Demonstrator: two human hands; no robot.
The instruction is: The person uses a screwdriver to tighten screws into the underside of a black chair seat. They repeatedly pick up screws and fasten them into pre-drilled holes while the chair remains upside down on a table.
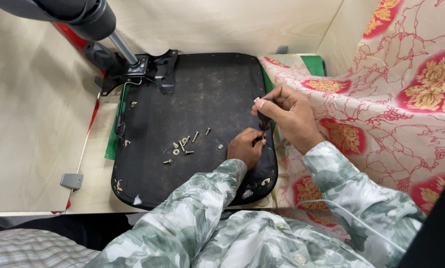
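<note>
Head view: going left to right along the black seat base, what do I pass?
Grey bracket → green strip → loose screws → left hand → right hand holding a dark tool handle → red floral cloth.

The right hand point(288, 115) is fisted, thumb up, above the left hand point(246, 146), whose fingers are curled; both sleeved forearms angle inward.

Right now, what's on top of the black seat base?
On the black seat base: loose screws, a metal bracket, both hands. Right hand grips a screwdriver; its tip is hidden.
</note>
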